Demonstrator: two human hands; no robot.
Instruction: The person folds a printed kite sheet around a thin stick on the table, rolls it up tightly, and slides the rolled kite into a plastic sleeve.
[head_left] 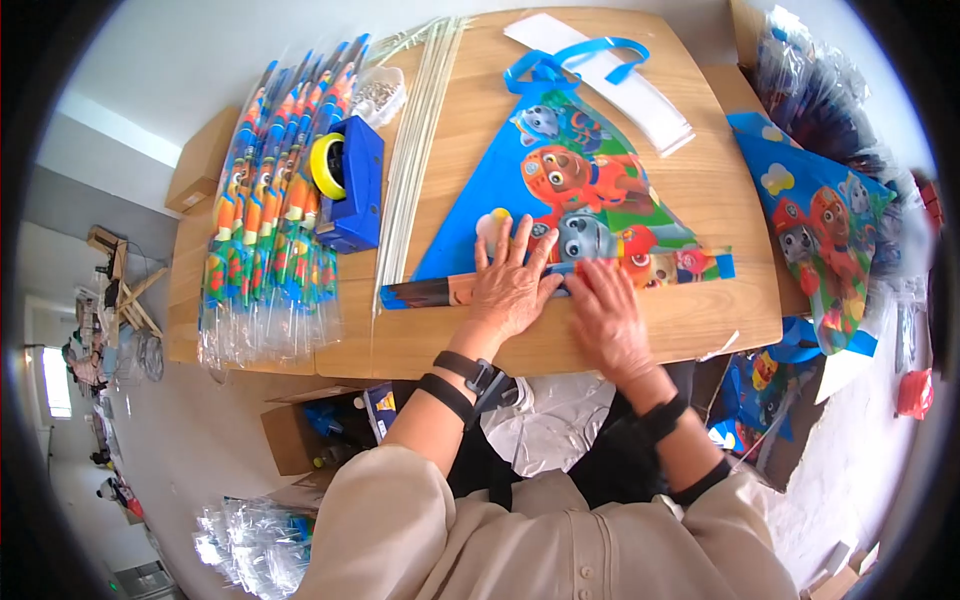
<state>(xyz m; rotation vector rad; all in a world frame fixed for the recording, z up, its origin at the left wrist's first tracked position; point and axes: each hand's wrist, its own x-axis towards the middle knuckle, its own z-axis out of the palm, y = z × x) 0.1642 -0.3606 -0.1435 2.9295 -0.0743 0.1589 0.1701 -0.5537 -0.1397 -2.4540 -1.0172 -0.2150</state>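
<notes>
A triangular kite [570, 175], printed with cartoon puppies on blue and green, lies on the table with its point away from me. A blue ribbon [612, 45] is tied at that point. Along the near side the kite's edge is folded or rolled into a narrow strip [430, 292]. My left hand [507, 280] rests flat on this strip and the printed sheet, fingers spread. To its right, my right hand [607, 310] presses down on the same strip with fingers stretched forward, slightly blurred. Thin pale sticks [415, 150] lie left of the kite.
Rolled kites in clear sleeves [270, 210] are heaped at the left, beside a blue tape dispenser [357, 185] with yellow tape. A tub of small parts [380, 95] and white strips [610, 85] lie behind. Another kite [815, 215] hangs at the right. Open boxes [290, 438] stand below.
</notes>
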